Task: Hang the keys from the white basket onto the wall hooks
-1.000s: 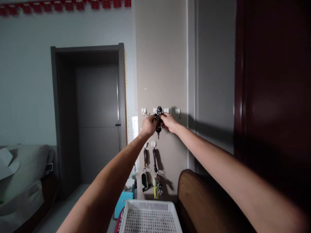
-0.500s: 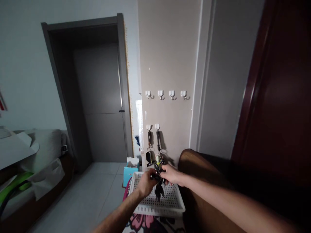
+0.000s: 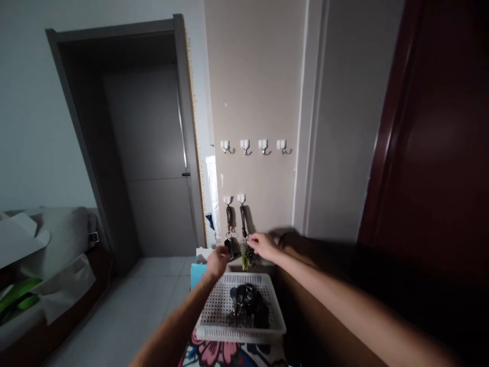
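Observation:
My right hand (image 3: pixel 263 245) is at the right-hand hanging key bunch (image 3: pixel 244 256), its fingertips closed together by the ring under a dark strap. This bunch has a pale, round ornament and a yellow-green piece. Just left of it, my left hand (image 3: pixel 217 263) is beside a second hanging bunch with a black key fob (image 3: pixel 229 246); blur hides whether its fingers touch the fob. Below both hands, a dark heap of keys (image 3: pixel 250 306) lies in a white perforated plastic basket (image 3: pixel 217 334).
Four white wall hooks (image 3: pixel 245 146) form an upper row; two lower hooks (image 3: pixel 241 198) carry the hanging bunches. The basket rests on a flowered cloth (image 3: pixel 214 351). A blue box (image 3: pixel 197 274) stands left, a brown curved surface (image 3: pixel 298 285) right.
The dark bunch of keys that was between my hands now lies in the basket. Both hands have risen to the hanging keys and moved apart. The view has shifted slightly.

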The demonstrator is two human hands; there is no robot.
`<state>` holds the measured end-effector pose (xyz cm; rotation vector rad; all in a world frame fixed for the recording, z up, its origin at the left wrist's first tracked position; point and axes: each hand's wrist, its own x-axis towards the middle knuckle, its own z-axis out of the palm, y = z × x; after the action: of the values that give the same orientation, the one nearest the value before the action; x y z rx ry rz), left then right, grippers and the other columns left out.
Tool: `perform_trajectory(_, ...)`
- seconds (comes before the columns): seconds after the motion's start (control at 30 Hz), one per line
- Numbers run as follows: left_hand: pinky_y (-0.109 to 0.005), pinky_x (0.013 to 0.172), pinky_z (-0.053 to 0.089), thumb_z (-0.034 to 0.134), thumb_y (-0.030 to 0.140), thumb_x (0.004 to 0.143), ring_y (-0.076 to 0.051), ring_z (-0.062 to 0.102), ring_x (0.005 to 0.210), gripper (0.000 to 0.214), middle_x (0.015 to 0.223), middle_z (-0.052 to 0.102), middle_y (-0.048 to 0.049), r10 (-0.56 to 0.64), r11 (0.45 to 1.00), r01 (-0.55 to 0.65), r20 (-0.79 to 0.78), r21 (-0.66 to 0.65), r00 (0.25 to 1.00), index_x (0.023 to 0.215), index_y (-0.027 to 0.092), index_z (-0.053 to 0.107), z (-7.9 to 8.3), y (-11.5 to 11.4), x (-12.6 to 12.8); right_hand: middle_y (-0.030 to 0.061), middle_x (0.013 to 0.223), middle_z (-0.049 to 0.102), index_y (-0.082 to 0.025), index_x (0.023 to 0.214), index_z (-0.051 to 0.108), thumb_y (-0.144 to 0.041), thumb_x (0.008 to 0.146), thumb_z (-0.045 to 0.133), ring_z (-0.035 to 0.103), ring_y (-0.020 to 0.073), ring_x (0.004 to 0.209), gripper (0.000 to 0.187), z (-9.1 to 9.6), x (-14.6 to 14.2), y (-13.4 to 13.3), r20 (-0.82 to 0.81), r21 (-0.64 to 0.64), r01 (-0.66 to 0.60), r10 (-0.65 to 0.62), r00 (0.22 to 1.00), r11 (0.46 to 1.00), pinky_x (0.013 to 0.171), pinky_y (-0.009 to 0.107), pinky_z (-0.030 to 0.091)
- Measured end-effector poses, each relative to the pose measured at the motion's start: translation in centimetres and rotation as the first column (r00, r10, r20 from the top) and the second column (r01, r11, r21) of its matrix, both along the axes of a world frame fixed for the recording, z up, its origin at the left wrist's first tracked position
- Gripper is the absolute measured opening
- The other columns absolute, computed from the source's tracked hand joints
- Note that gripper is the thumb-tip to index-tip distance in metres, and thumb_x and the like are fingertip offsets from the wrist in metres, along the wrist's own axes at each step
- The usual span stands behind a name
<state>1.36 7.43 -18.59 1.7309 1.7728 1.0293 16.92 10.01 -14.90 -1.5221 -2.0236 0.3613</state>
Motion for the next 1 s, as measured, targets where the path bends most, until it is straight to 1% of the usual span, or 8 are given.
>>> perform_trajectory(0.13,-0.027,0.065,0.036,0.044,0.03,0.061,-0.019,0.05,0.081,0.037,0.089,0.054,-0.0114,0.2,0.979,-0.199,-0.012,0.036,0.98,0.093,0.011,0.048,4.2,3.8,-0.1,0.0048,0.073,0.059,-0.016,0.079,0.056,-0.034,0.064,0.042,0.052,0.0129,0.066,0.027,1.7,-1.5,2.7,-0.076,0.076,0.201,-0.195,0.978,0.977,0.049,0.019,0.033)
perform_trajectory(0.3,-0.03,0.06,0.036,0.042,0.032,0.061,-0.023,0.051,0.078,0.026,0.084,0.056,-0.0108,0.221,0.974,-0.215,-0.112,0.066,0.969,0.078,0.017,0.056,5.0,5.3,0.4,0.0039,0.066,0.059,-0.018,0.064,0.056,-0.026,0.066,0.041,0.051,0.0129,0.06,0.017,2.6,-2.9,3.6,-0.011,0.096,0.233,-0.234,0.972,0.968,0.046,0.02,0.028)
perform_trajectory(0.4,-0.027,0.058,0.036,0.04,0.033,0.063,-0.02,0.051,0.075,0.025,0.079,0.057,-0.0085,0.243,0.965,-0.232,-0.091,0.124,0.966,0.076,0.018,0.056,6.0,5.0,0.0,0.0041,0.067,0.059,-0.017,0.066,0.055,-0.024,0.066,0.04,0.05,0.0125,0.06,0.017,4.4,-2.7,3.5,-0.066,0.169,0.286,-0.279,0.958,0.943,0.045,0.019,0.027)
perform_trajectory(0.5,-0.023,0.055,0.035,0.037,0.034,0.065,-0.016,0.051,0.068,0.026,0.071,0.057,-0.0051,0.2,0.954,-0.188,-0.028,0.235,0.979,0.075,0.018,0.055,8.2,4.1,-0.3,0.0038,0.066,0.058,-0.015,0.067,0.055,-0.022,0.066,0.039,0.048,0.0108,0.058,0.017,6.7,-2.7,2.9,-0.118,0.26,0.271,-0.248,0.962,0.927,0.045,0.018,0.027)
perform_trajectory(0.67,-0.018,0.05,0.033,0.035,0.032,0.067,-0.009,0.046,0.056,0.025,0.062,0.055,-0.0015,-0.008,0.918,0.016,-0.023,0.397,1.0,0.07,0.014,0.053,10.8,1.9,0.2,0.0006,0.053,0.053,-0.014,0.059,0.054,-0.023,0.065,0.039,0.043,0.0078,0.047,0.017,8.5,-3.6,0.3,-0.075,0.269,0.071,-0.053,0.996,0.96,0.042,0.017,0.026)
perform_trajectory(0.77,-0.018,0.049,0.033,0.037,0.028,0.066,-0.01,0.046,0.056,0.021,0.061,0.055,-0.0014,-0.07,0.944,0.126,-0.189,0.306,0.98,0.069,0.015,0.053,9.2,0.0,0.7,0.0015,0.057,0.055,-0.014,0.061,0.053,-0.018,0.062,0.041,0.045,0.0082,0.051,0.014,7.3,-3.5,-1.3,-0.032,0.23,0.007,0.001,0.999,0.973,0.043,0.017,0.027)
perform_trajectory(0.9,-0.023,0.054,0.035,0.038,0.023,0.063,-0.015,0.05,0.064,0.021,0.071,0.057,-0.0046,-0.121,0.985,0.159,-0.397,0.065,0.91,0.075,0.017,0.054,3.2,-3.1,1.1,0.0034,0.059,0.057,-0.013,0.062,0.055,-0.015,0.058,0.042,0.047,0.0094,0.052,0.014,2.8,-2.1,-3.4,0.206,0.012,-0.199,0.192,0.96,0.98,0.043,0.017,0.029)
perform_trajectory(1.0,-0.026,0.063,0.036,0.036,0.016,0.063,-0.017,0.05,0.072,0.029,0.081,0.056,-0.0062,-0.235,0.972,0.206,-0.457,-0.113,0.858,0.087,0.019,0.052,-1.9,-5.2,1.5,0.0044,0.059,0.058,-0.014,0.064,0.059,-0.014,0.056,0.041,0.048,0.0109,0.05,0.02,-1.2,-1.0,-5.6,0.472,-0.255,-0.37,0.449,0.759,0.893,0.04,0.018,0.028)
